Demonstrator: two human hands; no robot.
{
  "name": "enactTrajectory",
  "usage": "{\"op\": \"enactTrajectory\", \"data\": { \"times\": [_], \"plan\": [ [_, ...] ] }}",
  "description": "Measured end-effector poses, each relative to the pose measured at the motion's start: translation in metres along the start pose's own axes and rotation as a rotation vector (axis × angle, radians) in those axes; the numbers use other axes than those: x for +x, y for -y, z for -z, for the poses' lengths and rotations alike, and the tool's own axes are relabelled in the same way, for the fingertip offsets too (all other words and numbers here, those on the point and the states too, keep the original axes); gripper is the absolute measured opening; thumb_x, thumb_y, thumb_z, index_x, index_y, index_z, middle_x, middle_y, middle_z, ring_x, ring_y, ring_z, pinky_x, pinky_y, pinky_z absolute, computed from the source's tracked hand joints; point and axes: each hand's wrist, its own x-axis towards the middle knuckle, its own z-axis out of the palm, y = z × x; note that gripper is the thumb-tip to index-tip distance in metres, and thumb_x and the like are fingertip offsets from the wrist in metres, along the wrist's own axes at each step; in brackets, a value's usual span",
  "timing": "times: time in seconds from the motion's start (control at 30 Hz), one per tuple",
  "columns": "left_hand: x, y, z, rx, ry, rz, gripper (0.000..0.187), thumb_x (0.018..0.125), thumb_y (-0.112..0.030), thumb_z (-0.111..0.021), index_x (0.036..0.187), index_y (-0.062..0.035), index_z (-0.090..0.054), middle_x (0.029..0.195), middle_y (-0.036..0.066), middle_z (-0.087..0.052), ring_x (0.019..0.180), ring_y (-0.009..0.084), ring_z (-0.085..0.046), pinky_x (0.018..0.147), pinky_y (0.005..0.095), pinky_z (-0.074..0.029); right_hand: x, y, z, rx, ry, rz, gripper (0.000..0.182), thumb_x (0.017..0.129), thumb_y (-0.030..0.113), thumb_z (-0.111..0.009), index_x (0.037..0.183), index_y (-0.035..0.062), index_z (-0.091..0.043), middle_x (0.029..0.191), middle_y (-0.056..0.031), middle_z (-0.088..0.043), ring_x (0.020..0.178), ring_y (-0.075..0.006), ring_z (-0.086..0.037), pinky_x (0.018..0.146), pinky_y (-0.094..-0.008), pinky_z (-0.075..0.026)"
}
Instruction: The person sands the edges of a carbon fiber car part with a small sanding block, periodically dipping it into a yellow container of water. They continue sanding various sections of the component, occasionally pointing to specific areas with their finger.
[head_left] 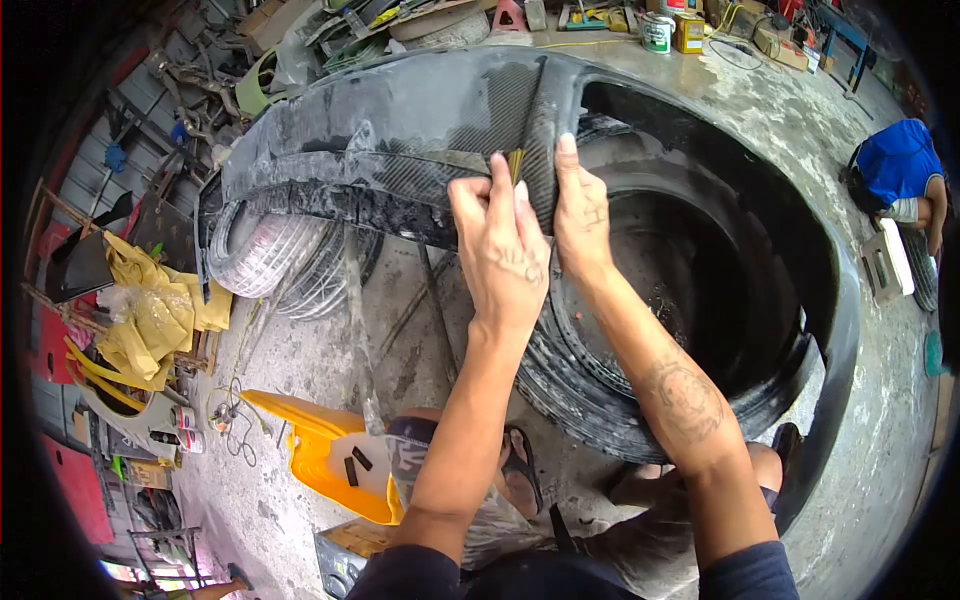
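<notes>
Dusty black carbon-weave bumper panel (400,130), left hand (505,250) grip pinching a brush (515,165), right hand (580,215) released, pressed flat

1. Left hand (500,255) flat on a strip (535,130) of carbon cloth, fingers (497,180) pinching a small brush (516,165).
2. Right hand (580,215) just beside, fingertips pressing the same strip.
3. Strip laid across a dark bumper (400,120) curving around a tyre (620,390).
4. Second tyre (270,255) under the bumper's left end.
5. Yellow panel (320,450) on the concrete floor (780,130), near the knees.
6. Person in blue (895,160) crouched far right.
7. Tins (660,32) at the top edge.
</notes>
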Motion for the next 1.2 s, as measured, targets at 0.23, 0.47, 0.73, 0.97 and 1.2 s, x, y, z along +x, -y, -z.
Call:
{"op": "enactTrajectory", "data": {
  "times": [0.23, 0.47, 0.73, 0.97, 1.2],
  "plan": [
    [0.017, -0.004, -0.01, -0.019, -0.041, -0.012, 0.04, 0.1, -0.002, -0.058, 0.138, 0.0075, -0.059, 0.1, 0.018, -0.049, 0.091, 0.0296, -0.054, 0.078, 0.0388, -0.047, 0.006, -0.007, 0.005, -0.145, -0.028, 0.022, 0.063, 0.109, 0.053, -0.048, 0.089, -0.0031, -0.07, 0.073, -0.0011, -0.06, 0.071, -0.0096, -0.049, 0.067, -0.0287, -0.044],
    [0.02, 0.0, -0.008, -0.02, -0.048, -0.007, 0.035, 0.101, -0.007, -0.06, 0.132, 0.0088, -0.063, 0.1, 0.019, -0.049, 0.091, 0.0285, -0.054, 0.077, 0.0388, -0.048, 0.002, -0.004, -0.003, 0.039, -0.021, 0.015, 0.064, 0.108, 0.055, -0.048, 0.091, -0.0014, -0.073, 0.081, -0.0006, -0.068, 0.074, -0.0095, -0.056, 0.07, -0.0275, -0.047],
    [-0.015, 0.036, 0.05, -0.405, -0.105, 0.45, 0.029, 0.104, -0.014, -0.062, 0.125, 0.007, -0.066, 0.102, 0.006, -0.057, 0.087, 0.0119, -0.056, 0.075, 0.0269, -0.046, 0.005, -0.004, -0.002, 0.038, -0.027, -0.011, 0.06, 0.108, 0.053, -0.051, 0.101, -0.0028, -0.071, 0.095, -0.0043, -0.07, 0.082, -0.011, -0.059, 0.079, -0.0274, -0.048],
    [-0.04, 0.054, 0.045, -0.597, -0.116, 0.611, 0.028, 0.107, -0.014, -0.059, 0.123, 0.0084, -0.062, 0.104, 0.004, -0.058, 0.089, 0.01, -0.055, 0.079, 0.0247, -0.046, -0.007, 0.029, -0.007, 0.091, -0.007, -0.094, 0.051, 0.105, 0.051, -0.058, 0.102, 0.0022, -0.071, 0.093, -0.0023, -0.071, 0.079, -0.01, -0.063, 0.071, -0.0264, -0.05],
    [-0.038, 0.049, 0.046, -0.541, -0.084, 0.588, 0.03, 0.107, -0.017, -0.06, 0.121, 0.0096, -0.062, 0.101, 0.007, -0.057, 0.086, 0.0131, -0.056, 0.076, 0.0295, -0.048, -0.003, 0.026, -0.005, -0.298, 0.026, 0.046, 0.053, 0.084, 0.027, -0.086, 0.119, -0.0011, -0.058, 0.098, -0.0051, -0.07, 0.078, -0.0095, -0.066, 0.06, -0.0238, -0.051]
  ]
}}
